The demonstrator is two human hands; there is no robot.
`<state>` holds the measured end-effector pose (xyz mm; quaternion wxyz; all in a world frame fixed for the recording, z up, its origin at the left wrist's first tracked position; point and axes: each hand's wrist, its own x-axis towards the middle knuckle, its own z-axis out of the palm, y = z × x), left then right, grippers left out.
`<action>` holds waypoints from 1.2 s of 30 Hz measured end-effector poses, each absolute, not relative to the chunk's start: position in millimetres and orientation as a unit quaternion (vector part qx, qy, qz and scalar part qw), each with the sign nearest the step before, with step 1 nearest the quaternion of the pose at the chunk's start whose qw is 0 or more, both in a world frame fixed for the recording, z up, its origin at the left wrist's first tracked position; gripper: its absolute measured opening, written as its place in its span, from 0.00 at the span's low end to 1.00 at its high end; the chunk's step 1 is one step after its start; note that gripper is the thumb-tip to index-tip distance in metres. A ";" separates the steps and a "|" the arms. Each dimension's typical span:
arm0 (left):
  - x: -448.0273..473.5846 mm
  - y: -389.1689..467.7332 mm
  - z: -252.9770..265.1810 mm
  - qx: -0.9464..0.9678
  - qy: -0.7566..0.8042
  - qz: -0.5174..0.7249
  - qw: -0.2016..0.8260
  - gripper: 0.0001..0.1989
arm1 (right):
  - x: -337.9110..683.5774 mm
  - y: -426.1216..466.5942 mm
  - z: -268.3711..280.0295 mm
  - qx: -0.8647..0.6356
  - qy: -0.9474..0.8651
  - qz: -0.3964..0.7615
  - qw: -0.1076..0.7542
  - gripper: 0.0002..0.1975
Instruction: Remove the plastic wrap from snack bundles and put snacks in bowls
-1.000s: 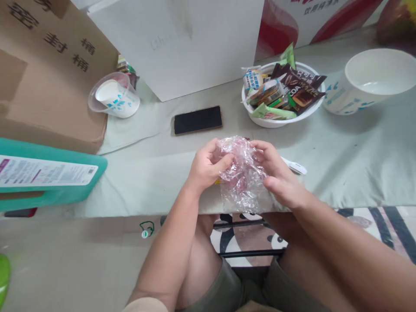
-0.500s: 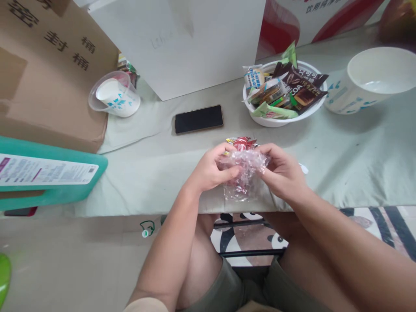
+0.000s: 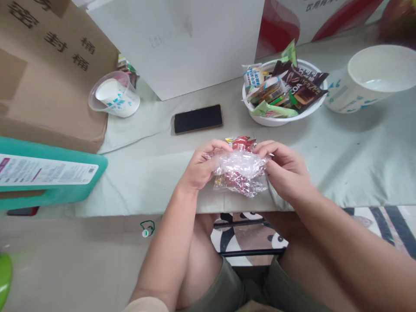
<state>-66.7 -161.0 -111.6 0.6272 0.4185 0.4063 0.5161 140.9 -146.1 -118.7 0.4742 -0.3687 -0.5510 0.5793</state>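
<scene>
Between my two hands a crinkled clear plastic bag (image 3: 242, 164) is stretched sideways near the table's front edge. My left hand (image 3: 203, 164) pinches its left side between thumb and fingers. On the opposite side, my right hand (image 3: 284, 169) grips the bag with thumb and fingertips. Red wrapped snack packets (image 3: 240, 143) show just behind the bag, and more red shows through its lower part. Whether those packets lie inside the bag or under it, I cannot tell.
A black phone (image 3: 199, 119) lies beyond my hands. Behind it to the right stands a white bowl (image 3: 273, 121) of wrapped snacks, with a large paper cup (image 3: 344, 95) beside it. Cups (image 3: 118, 97), a cardboard box (image 3: 48, 86) and a teal container (image 3: 94, 162) occupy the left.
My hands have moved apart, the left one shifting left. The bunched clear plastic between them is now spread wider and flatter.
</scene>
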 end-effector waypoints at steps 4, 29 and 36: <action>-68.2 -162.1 -104.6 0.410 0.386 0.501 0.658 0.18 | 144.3 -145.7 -119.0 -0.343 -0.519 0.632 0.462 0.12; -70.9 -159.5 -110.1 0.483 0.396 0.479 0.617 0.12 | 142.4 -147.0 -116.6 -0.328 -0.590 0.650 0.349 0.19; -70.5 -158.1 -114.5 0.474 0.399 0.479 0.622 0.12 | 140.7 -146.9 -111.1 -0.348 -0.565 0.662 0.347 0.11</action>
